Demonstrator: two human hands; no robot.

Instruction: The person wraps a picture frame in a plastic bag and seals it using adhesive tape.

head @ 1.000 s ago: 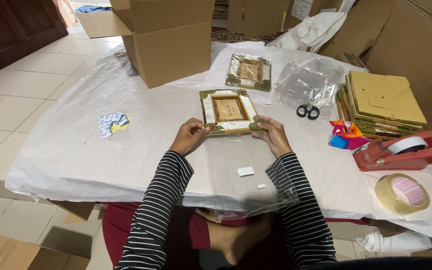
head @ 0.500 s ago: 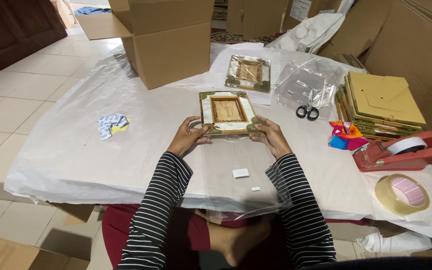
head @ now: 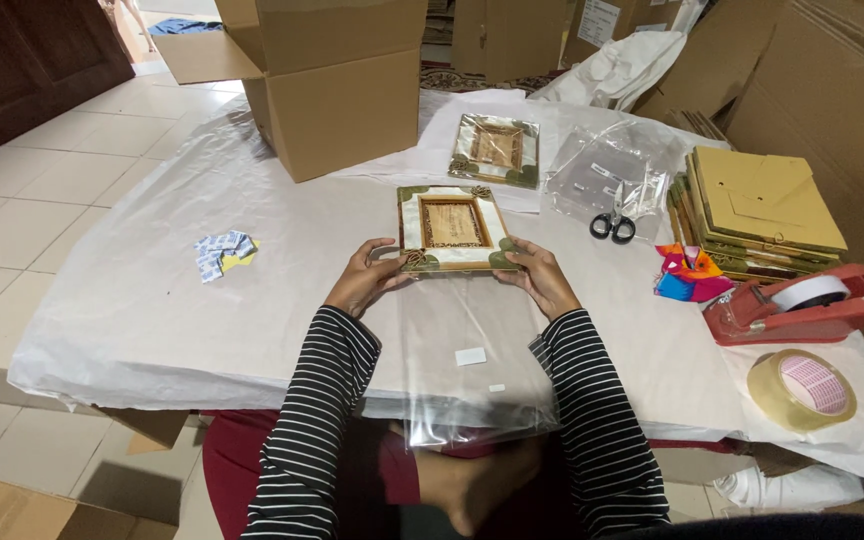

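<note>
Frame (head: pixel 452 229), decorated picture frame with wood-tone center, now sits a bit farther up table than a second ago, near edge just past mouth of clear plastic bag (head: pixel 472 370). Left hand (head: pixel 367 280) clamped on frame's near-left corner, right hand (head: pixel 537 277) on near-right corner. Looks like bagging in progress, guessing though. Big cardboard box (head: pixel 337 95) behind frame, flaps open, contents not visible. Second frame (head: pixel 497 148) beyond, scissors (head: pixel 613 222) right of it on loose plastic sleeves. Tape dispenser (head: pixel 802 303) far right.
</note>
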